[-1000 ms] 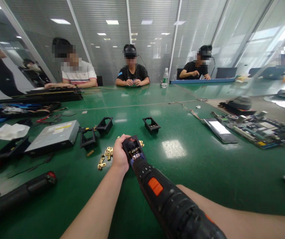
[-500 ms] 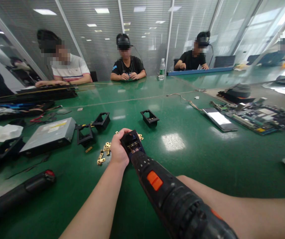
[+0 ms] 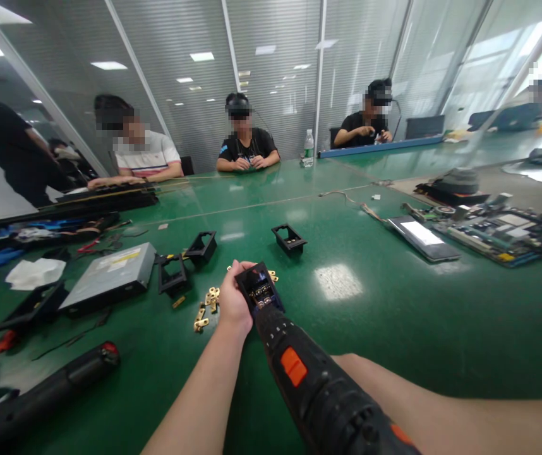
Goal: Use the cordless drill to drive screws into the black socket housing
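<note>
My left hand (image 3: 237, 300) is closed around a small black rectangular plastic housing (image 3: 254, 277), tilted with its open side toward me. Metal contacts show inside it. A black cordless drill (image 3: 318, 392) with an orange switch points into the housing; its tip is lost to sight there. My right hand (image 3: 349, 366) holds the drill from below, its fingers hidden behind the tool body. Beside my left hand lie several small brass pieces (image 3: 213, 297) on the green table (image 3: 394, 328). More black housings stand near: one beyond my hand (image 3: 289, 240), others to the left (image 3: 202, 248).
To the left are a silver disc drive (image 3: 110, 273), a white tissue (image 3: 38, 274) and a black tool (image 3: 48, 385) with a red end. A phone (image 3: 423, 237) and a circuit board (image 3: 508, 227) lie right. Several people sit across the table, near a water bottle (image 3: 308, 146).
The view has tilted up slightly, so the table's things sit lower. Both hands keep the drill in the housing. At the far left, a standing person shows more.
</note>
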`<state>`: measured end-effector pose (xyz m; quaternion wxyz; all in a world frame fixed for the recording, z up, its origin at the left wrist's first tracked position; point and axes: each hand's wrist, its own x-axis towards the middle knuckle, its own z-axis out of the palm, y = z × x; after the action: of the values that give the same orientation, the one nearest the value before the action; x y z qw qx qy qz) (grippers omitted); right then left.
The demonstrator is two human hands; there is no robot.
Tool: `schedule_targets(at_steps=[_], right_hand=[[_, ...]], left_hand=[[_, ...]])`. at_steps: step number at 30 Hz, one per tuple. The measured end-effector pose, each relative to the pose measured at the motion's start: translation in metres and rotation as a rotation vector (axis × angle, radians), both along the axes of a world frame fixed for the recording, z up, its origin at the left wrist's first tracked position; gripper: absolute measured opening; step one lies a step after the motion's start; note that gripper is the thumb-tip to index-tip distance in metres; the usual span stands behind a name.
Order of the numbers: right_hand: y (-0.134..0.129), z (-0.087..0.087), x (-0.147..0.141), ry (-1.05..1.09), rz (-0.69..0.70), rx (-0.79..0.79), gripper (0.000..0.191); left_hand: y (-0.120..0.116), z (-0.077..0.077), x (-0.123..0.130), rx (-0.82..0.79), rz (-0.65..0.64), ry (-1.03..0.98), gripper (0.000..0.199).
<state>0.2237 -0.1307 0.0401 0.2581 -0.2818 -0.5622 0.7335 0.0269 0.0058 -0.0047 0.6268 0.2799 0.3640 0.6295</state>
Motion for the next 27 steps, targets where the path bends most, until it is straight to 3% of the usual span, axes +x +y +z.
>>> schedule_targets(at_steps=[7, 20, 27], right_hand=[[0.005, -0.009, -0.005, -0.12, 0.01, 0.043, 0.027], [0.018, -0.066, -0.015, -0.173, -0.015, 0.199, 0.021], [0.02, -0.071, -0.017, -0.143, 0.013, 0.208, 0.018]], left_hand=[[-0.002, 0.003, -0.001, 0.014, 0.007, 0.0, 0.014], [-0.002, -0.004, -0.002, 0.0, 0.041, -0.09, 0.018], [-0.003, -0.002, -0.001, -0.016, 0.04, -0.077, 0.019]])
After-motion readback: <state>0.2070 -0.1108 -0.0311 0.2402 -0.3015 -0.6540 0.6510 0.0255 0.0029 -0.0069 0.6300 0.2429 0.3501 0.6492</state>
